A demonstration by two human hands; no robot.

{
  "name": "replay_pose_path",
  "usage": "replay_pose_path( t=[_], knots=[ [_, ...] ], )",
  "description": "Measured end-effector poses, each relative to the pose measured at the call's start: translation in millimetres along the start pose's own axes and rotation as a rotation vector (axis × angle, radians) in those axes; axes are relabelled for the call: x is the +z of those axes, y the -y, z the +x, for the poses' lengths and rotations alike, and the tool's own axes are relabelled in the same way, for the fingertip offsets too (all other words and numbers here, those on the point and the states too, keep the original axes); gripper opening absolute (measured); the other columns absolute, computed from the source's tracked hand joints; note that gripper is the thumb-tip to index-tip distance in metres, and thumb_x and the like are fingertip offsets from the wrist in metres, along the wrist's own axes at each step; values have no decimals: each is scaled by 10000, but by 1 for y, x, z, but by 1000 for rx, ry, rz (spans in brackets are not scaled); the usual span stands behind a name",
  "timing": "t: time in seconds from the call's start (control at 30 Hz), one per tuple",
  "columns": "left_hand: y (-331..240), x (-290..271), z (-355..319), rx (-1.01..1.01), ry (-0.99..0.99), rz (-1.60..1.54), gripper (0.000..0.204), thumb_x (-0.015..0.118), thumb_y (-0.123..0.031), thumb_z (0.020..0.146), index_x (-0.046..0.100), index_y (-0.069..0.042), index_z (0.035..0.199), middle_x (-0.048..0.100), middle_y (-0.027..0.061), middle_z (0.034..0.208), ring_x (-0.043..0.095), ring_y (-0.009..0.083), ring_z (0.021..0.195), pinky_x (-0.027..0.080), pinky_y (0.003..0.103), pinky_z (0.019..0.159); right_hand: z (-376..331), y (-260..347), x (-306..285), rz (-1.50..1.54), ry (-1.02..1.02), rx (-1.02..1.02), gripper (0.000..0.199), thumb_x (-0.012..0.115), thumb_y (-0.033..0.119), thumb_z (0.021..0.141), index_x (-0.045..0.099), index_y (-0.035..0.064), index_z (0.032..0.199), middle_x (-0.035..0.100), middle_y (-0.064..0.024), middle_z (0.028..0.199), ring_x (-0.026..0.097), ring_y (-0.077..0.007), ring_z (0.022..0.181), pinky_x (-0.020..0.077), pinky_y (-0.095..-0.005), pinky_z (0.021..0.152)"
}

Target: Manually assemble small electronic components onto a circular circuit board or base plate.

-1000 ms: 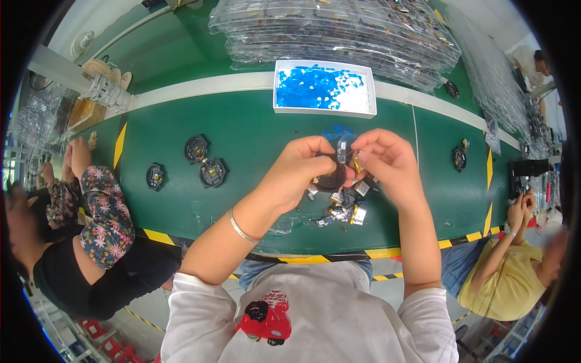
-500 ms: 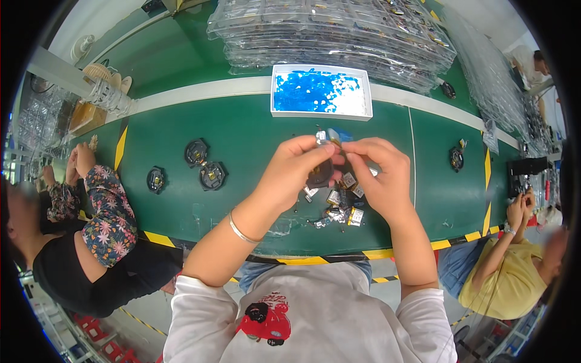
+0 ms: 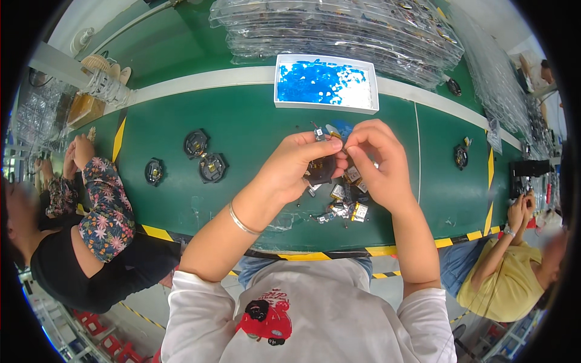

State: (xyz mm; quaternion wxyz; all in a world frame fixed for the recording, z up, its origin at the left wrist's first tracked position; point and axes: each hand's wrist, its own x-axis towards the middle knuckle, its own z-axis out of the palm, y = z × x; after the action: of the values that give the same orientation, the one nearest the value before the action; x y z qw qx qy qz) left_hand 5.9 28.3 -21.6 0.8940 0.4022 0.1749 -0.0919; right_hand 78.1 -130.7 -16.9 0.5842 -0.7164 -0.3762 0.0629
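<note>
My left hand [image 3: 289,162] is closed around a round black housing [image 3: 321,172], its thumb lying across the top. A small silver part [image 3: 318,131] sticks up beyond the fingers of that hand. Close beside it, my right hand [image 3: 382,166] is in a pinch at the housing's upper right edge; what its fingertips hold is too small to make out. Below the hands lies a loose pile of small silver battery cells [image 3: 359,212] and dark little parts. A bit of blue film [image 3: 344,128] shows just behind the fingers.
Three similar black housings [image 3: 212,167] lie on the green table [image 3: 260,130] to the left, another [image 3: 461,156] to the right. A white box [image 3: 327,107] with blue pieces sits at the back, before stacked clear trays [image 3: 339,36]. Co-workers sit on both sides.
The view has shifted slightly. My right fingertips have drawn closer together in a tighter pinch beside the housing. My left hand still holds the housing in about the same place.
</note>
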Motion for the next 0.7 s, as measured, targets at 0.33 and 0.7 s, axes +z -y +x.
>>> replay_pose_path(
  t=[0.33,0.7],
  knots=[
    [-17,-10,-1,106,-117,72,198,677,-148,837,593,3,934,626,89,813,640,174,701,557,289,601,14,-25,-15,-638,18,-169,131,635,-45,737,658,18,850,582,-94,894,579,-248,856,469,-326,718],
    [-3,-5,0,107,-113,100,174,652,-188,858,603,-34,924,625,64,822,623,153,688,534,285,597,0,8,8,-324,-101,-174,242,712,-13,716,646,26,946,654,-84,853,641,-171,741,512,-281,661]
  ],
)
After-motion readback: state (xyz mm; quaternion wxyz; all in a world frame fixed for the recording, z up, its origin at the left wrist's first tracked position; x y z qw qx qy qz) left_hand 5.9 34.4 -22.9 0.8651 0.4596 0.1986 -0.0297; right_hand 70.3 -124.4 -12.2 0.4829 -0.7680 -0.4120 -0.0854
